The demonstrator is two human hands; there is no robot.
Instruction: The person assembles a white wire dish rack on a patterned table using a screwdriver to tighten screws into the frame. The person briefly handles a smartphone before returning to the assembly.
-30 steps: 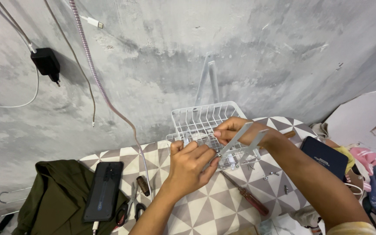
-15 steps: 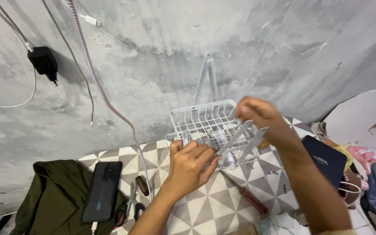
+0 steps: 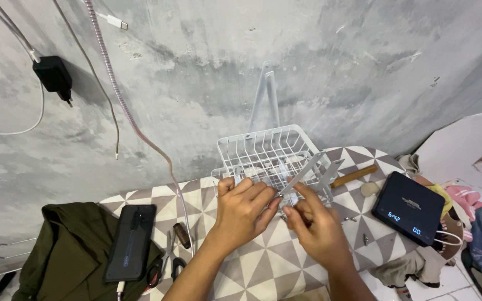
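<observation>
I'm pinching the white wire basket's (image 3: 269, 153) front rim with my left hand (image 3: 245, 209), near the table's (image 3: 263, 267) back edge; my right hand (image 3: 316, 228) is gripping a flat metal strip (image 3: 302, 175). Light, stiff, slippery wire; I'm holding the rim.

The basket (image 3: 269, 151) is white coated wire, the wall (image 3: 207, 72) rough grey concrete, the phone (image 3: 131, 241) shiny black.

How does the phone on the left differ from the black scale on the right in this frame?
The phone is long and narrow, its screen dark; the scale is broader, squarish, with lit digits. The phone lies on a green jacket; the scale lies at the patterned table's right edge. Both are black, flat and untouched.
</observation>
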